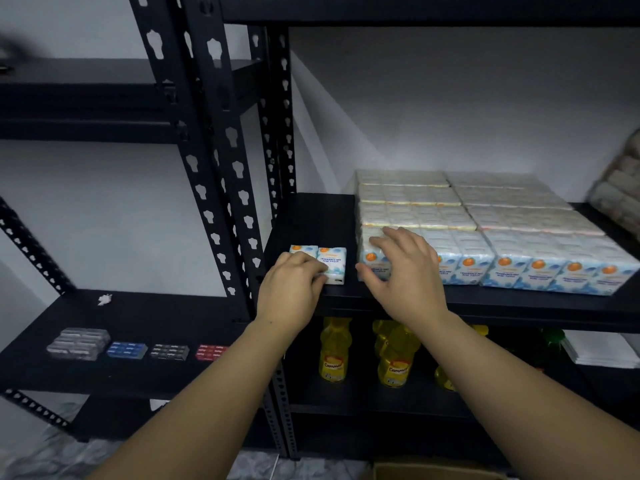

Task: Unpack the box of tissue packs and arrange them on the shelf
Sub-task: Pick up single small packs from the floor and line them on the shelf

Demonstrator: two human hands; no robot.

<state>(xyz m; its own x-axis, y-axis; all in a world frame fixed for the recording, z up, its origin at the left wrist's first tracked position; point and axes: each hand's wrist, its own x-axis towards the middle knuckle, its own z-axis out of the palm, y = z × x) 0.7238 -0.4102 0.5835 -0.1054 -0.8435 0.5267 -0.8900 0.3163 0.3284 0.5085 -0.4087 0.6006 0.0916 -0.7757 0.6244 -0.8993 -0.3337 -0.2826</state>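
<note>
Both forearms reach in from the bottom edge toward the black shelf [485,303]. Left hand [289,289] has fingers curled over the front of 2 loose tissue packs [327,263] standing side by side near the shelf's left front corner; looks like it is nudging them into line. Right hand [403,265] lies spread, fingers relaxed, on the front-left corner of the big wrapped tissue bundles [485,223], pressing or steadying, not clamping.

Progress, judged: mostly done. Bundles fill the shelf's middle and right in 2 columns, several rows deep. 2 loose packs sit apart from the block, a gap between them. Left: close that gap, place whatever remains in the box.

Cardboard box [433,472] shows only as a sliver at the bottom edge; contents not visible, so remaining count unknown.

Hidden or unclear: left fingertips sit against the packs, exact pinch hard to read. Rear bundle rows blur. Object at the far right edge is cut off. Yellow bottles [332,351] stand on the shelf below, partly behind the arms. Small coloured packs [138,351] on the left rack are too small to identify.
</note>
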